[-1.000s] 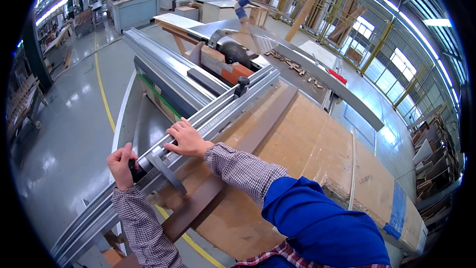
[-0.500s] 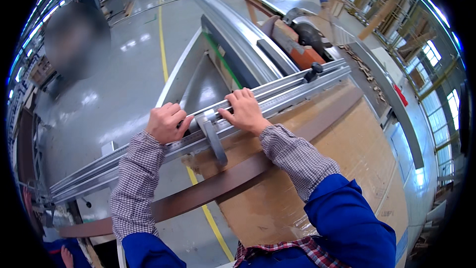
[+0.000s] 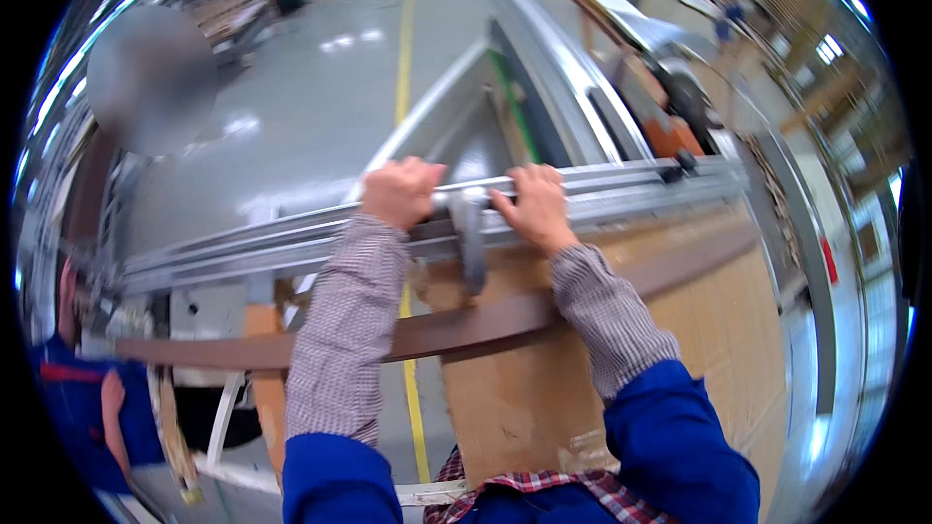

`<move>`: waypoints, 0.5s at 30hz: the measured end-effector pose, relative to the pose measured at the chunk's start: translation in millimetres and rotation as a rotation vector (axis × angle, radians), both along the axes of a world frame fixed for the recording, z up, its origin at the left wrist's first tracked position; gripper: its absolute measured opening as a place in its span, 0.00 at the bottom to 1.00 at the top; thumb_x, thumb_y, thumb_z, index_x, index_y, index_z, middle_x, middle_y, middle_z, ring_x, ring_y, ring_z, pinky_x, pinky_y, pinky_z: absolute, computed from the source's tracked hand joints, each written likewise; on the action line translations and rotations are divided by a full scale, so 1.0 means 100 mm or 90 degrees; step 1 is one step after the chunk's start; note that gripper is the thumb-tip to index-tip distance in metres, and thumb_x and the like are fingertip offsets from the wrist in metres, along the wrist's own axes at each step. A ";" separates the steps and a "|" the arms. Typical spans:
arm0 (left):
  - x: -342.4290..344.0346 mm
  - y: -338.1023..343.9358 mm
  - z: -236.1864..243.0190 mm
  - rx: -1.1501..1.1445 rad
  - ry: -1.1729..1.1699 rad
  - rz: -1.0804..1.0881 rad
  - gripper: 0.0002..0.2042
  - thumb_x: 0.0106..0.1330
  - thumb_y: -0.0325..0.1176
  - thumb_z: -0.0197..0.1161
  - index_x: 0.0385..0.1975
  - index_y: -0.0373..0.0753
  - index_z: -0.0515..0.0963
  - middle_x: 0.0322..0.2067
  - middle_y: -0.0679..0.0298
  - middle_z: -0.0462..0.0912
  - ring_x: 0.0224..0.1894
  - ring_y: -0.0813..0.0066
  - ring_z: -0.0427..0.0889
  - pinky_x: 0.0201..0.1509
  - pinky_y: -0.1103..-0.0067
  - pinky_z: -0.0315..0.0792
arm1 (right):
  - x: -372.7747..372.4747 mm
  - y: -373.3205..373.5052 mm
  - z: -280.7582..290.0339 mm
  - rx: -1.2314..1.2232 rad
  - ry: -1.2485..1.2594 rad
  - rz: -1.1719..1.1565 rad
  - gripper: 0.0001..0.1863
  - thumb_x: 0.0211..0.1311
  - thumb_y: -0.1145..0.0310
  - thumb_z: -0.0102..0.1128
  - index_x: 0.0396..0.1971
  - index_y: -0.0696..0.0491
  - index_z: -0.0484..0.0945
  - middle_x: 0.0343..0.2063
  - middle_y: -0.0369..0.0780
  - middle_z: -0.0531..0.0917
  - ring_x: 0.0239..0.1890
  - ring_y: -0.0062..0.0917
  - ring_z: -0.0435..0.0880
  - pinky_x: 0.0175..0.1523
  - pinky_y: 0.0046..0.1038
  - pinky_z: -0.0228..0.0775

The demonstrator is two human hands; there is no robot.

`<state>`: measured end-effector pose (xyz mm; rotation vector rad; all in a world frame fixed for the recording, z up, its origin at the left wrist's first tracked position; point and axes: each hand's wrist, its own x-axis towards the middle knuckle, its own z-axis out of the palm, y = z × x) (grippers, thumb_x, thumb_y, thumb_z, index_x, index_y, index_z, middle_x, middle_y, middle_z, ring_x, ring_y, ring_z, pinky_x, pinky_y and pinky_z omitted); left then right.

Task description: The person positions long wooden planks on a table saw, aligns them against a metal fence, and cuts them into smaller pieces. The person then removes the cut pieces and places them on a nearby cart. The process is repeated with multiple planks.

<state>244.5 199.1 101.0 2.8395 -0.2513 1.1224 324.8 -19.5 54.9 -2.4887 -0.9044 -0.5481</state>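
Note:
My left hand point(image 3: 400, 194) is closed over the long aluminium fence rail point(image 3: 621, 199), just left of a grey metal flip stop point(image 3: 470, 243). The stop's arm hangs from the rail toward me. On the other side of the stop, my right hand point(image 3: 540, 212) has its fingers bent over the rail, with the thumb close to the stop. Motion blur softens both hands. A long brown strip point(image 3: 466, 328) lies crosswise on the near side of the rail, passing beyond my forearms; the stop's lower end is close to its far edge.
Brown cardboard point(image 3: 544, 408) lies under the strip at right. Beyond the rail is a sliding metal beam point(image 3: 553, 49), with saw machinery point(image 3: 680, 102) on its right. A black knob point(image 3: 680, 167) sits on the rail. At lower left, another person's hand point(image 3: 114, 403) and blue clothing show.
My view has turned left, so the rail and strip look more level and more of the other person shows. Both hands stay on the rail beside the stop.

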 end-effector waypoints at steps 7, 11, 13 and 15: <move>0.11 -0.45 -0.13 -0.073 0.025 0.017 0.14 0.54 0.45 0.60 0.20 0.40 0.75 0.25 0.62 0.75 0.29 0.63 0.77 0.32 0.70 0.73 | 0.04 -0.38 -0.15 -0.008 -0.061 -0.006 0.18 0.56 0.55 0.57 0.34 0.56 0.74 0.32 0.45 0.73 0.40 0.41 0.70 0.50 0.39 0.59; -0.08 -0.78 0.08 -0.518 -0.090 0.174 0.22 0.52 0.50 0.67 0.31 0.35 0.73 0.35 0.57 0.72 0.40 0.61 0.76 0.39 0.70 0.73 | -0.03 -0.35 -0.09 -0.021 -0.076 0.000 0.18 0.57 0.55 0.56 0.34 0.57 0.73 0.32 0.45 0.72 0.40 0.40 0.69 0.50 0.38 0.58; 0.01 -0.84 0.08 -0.633 -0.201 0.237 0.21 0.51 0.47 0.69 0.32 0.36 0.73 0.35 0.57 0.73 0.40 0.60 0.76 0.40 0.70 0.73 | -0.01 -0.30 -0.11 -0.029 -0.063 0.009 0.17 0.57 0.56 0.56 0.34 0.57 0.72 0.32 0.44 0.72 0.40 0.39 0.69 0.50 0.38 0.58; 0.15 -0.87 0.06 -0.709 -0.301 0.295 0.20 0.51 0.44 0.71 0.32 0.36 0.73 0.34 0.58 0.74 0.39 0.60 0.77 0.41 0.71 0.73 | 0.05 -0.26 -0.12 -0.030 -0.064 0.016 0.17 0.57 0.56 0.55 0.34 0.57 0.72 0.32 0.44 0.72 0.40 0.39 0.69 0.50 0.38 0.58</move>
